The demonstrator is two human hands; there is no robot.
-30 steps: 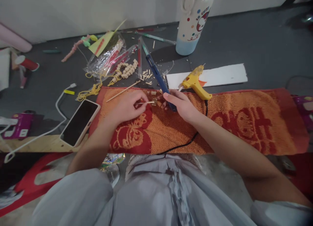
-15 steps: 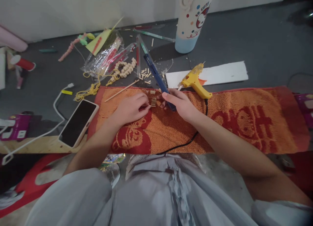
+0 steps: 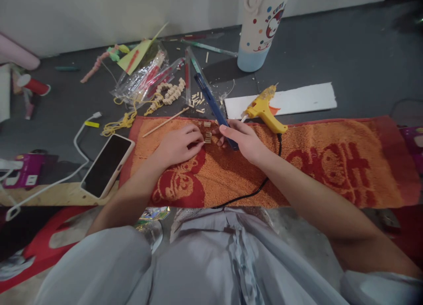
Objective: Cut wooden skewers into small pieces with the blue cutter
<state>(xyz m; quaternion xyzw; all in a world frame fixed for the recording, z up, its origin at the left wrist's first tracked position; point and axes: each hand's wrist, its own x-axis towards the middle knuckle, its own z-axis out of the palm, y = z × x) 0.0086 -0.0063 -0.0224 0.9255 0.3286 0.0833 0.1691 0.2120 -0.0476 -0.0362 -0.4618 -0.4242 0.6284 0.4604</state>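
Note:
My right hand (image 3: 246, 140) is closed around a long blue utility knife (image 3: 213, 107), tilted with its upper end pointing away from me. Whether its blade is out, I cannot tell. My left hand (image 3: 181, 144) rests on the orange towel (image 3: 238, 177) with fingers curled and the thumb tip at a small row of short wooden stick pieces (image 3: 208, 138). The right fingertips are just across from that row, partly hidden behind the knife. Another small clump of wooden pieces (image 3: 207, 124) lies just beyond the row.
A thin wooden stick (image 3: 165, 122) lies past my left hand. Loose cut pieces (image 3: 197, 99) and a strung wooden chain (image 3: 173, 92) are behind. A yellow glue gun (image 3: 266, 109) lies partly on a white strip (image 3: 307, 99). A bottle (image 3: 256, 41) stands behind; a phone (image 3: 107, 166) lies left.
Both hands and the knife stay almost in place. The whole view has shifted very slightly.

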